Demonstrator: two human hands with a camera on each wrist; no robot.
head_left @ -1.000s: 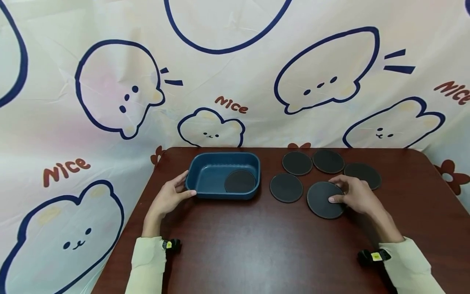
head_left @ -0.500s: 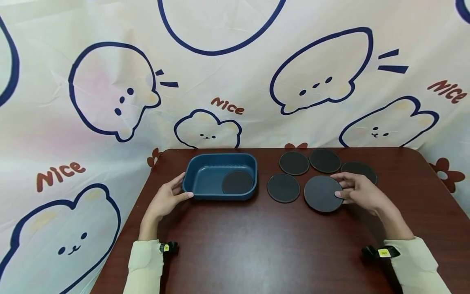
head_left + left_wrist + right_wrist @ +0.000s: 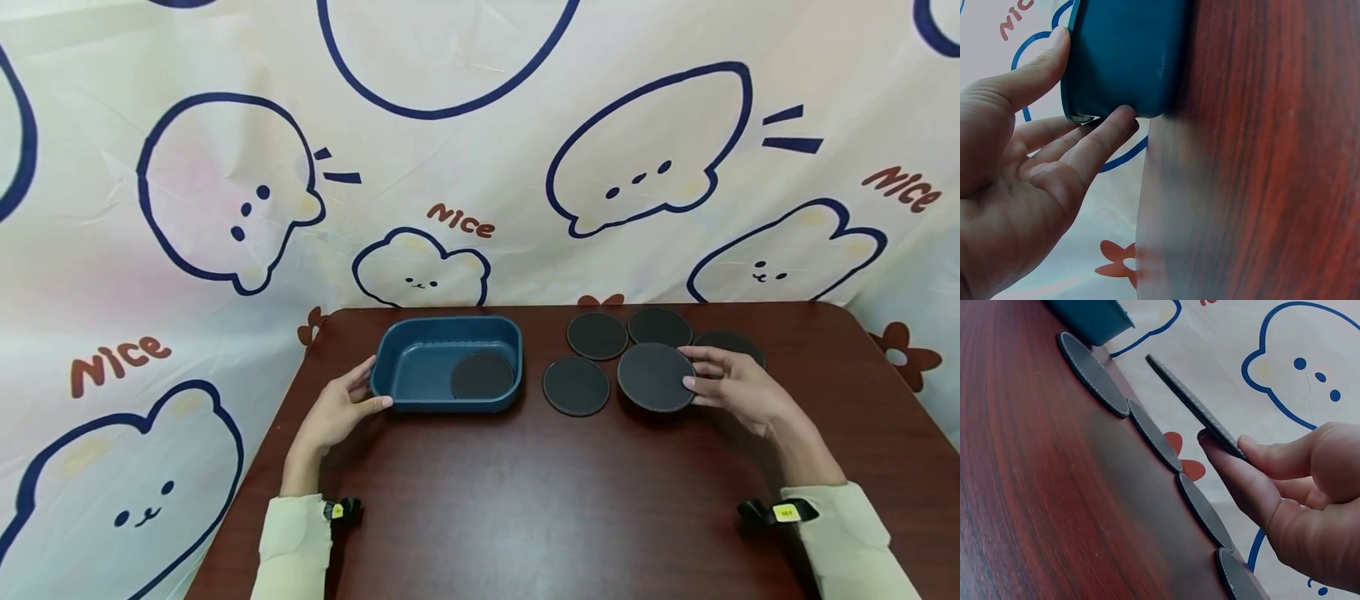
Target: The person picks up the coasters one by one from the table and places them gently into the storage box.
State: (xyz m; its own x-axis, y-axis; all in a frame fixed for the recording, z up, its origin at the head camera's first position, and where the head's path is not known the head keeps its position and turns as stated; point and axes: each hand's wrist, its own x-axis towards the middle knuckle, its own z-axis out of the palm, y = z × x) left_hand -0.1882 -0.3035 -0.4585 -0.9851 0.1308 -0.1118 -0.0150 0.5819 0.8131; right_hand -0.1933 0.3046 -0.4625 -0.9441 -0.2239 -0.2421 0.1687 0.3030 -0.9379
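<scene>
My left hand [image 3: 336, 412] touches the left end of a blue rectangular bin [image 3: 408, 371], thumb at its front corner and nearly straight fingers along the end wall. A round black coaster [image 3: 482, 377] lies inside the bin, at its right side. My right hand [image 3: 738, 390] pinches another round coaster [image 3: 655, 379] by its right edge, between thumb and fingers. In the right wrist view that held coaster [image 3: 1191, 403] is edge-on, tilted and raised off the table, with stitching along its rim.
Several more black coasters lie flat on the brown table [image 3: 540, 500]: one coaster [image 3: 576, 386] right of the bin, two coasters behind, and one coaster [image 3: 735, 340] partly hidden by my right hand. A cartoon-printed cloth [image 3: 450, 167] hangs behind the table.
My right hand has lifted its coaster off the table, tilting it and bringing it slightly farther back. The left hand stays at the bin. The whole head view has shifted a little.
</scene>
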